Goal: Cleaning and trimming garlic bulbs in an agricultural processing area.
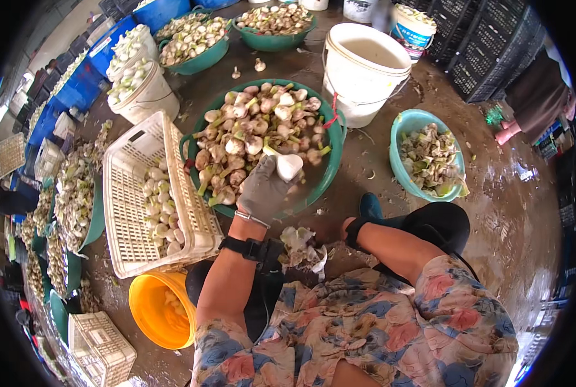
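Observation:
My gloved left hand (265,191) holds a smooth white garlic bulb (289,167) with a short green stem, above the near part of a green basin (335,167). Rougher, brownish garlic bulbs (242,123) with cut stems fill much of the basin. My right hand (347,227) is low, in front of my right knee; only its edge by the wrist strap shows plainly, so its fingers and anything in them cannot be made out. Loose garlic skins (303,246) lie between my knees. To the left, a cream plastic crate (116,213) contains cleaned white garlic bulbs (160,208).
A white bucket (365,92) stands beyond the basin, and a teal tub (398,164) of garlic peelings stands right. A yellow bucket (140,314) is near my left knee. Black crates (491,48) are stacked at far right, near another person's leg (530,106). The floor looks wet.

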Motion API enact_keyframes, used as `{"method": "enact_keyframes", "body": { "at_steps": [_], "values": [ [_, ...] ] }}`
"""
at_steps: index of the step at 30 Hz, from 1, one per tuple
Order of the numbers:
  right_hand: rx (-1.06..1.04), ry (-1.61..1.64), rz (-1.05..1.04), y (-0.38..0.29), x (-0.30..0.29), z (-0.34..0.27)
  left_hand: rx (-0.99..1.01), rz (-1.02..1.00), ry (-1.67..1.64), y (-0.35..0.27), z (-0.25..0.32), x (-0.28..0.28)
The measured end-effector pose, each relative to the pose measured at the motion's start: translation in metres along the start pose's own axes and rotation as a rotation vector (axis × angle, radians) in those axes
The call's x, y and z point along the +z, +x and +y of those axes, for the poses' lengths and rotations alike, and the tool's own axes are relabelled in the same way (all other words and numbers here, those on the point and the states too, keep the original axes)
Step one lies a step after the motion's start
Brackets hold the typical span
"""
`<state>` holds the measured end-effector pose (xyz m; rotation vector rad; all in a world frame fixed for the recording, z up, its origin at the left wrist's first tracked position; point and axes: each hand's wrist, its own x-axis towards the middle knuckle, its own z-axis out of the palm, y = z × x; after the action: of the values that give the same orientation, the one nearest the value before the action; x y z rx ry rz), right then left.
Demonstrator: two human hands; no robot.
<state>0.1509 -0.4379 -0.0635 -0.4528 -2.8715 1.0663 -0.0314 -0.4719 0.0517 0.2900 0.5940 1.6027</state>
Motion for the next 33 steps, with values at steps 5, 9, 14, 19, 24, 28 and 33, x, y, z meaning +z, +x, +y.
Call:
{"method": "enact_keyframes", "body": {
  "at_steps": [5, 9, 14, 19, 24, 28, 33],
  "values": [
    [0.34, 0.157, -0.005, 0.027, -0.052, -0.016, -0.002, 0.059, -0.04, -0.002, 0.005, -0.013],
    [0.205, 0.126, 0.037, 0.029, -0.043, 0.001, 0.506, 0.137, 0.123, -0.003, 0.063, -0.042],
    [0.426, -0.146, 0.253, 0.074, -0.076, 0.071, 0.628, 0.569, -0.231, -0.012, 0.111, -0.015],
    [0.577, -0.752, -0.072, 0.109, -0.084, 0.113, 0.363, 0.34, 0.158, 0.0, 0.08, -0.01],
    [0.516, -0.749, -0.156, 0.112, -0.077, 0.139, 0.279, 0.436, 0.492, 0.015, 0.053, -0.001],
    [0.437, -0.104, 0.183, 0.099, -0.101, 0.127, 0.128, 0.338, 0.807, 0.03, 0.026, -0.009],
    [-0.021, 0.621, 0.361, 0.071, -0.109, 0.072, 0.584, 0.004, 1.695, 0.04, -0.008, -0.028]
  ]
}}
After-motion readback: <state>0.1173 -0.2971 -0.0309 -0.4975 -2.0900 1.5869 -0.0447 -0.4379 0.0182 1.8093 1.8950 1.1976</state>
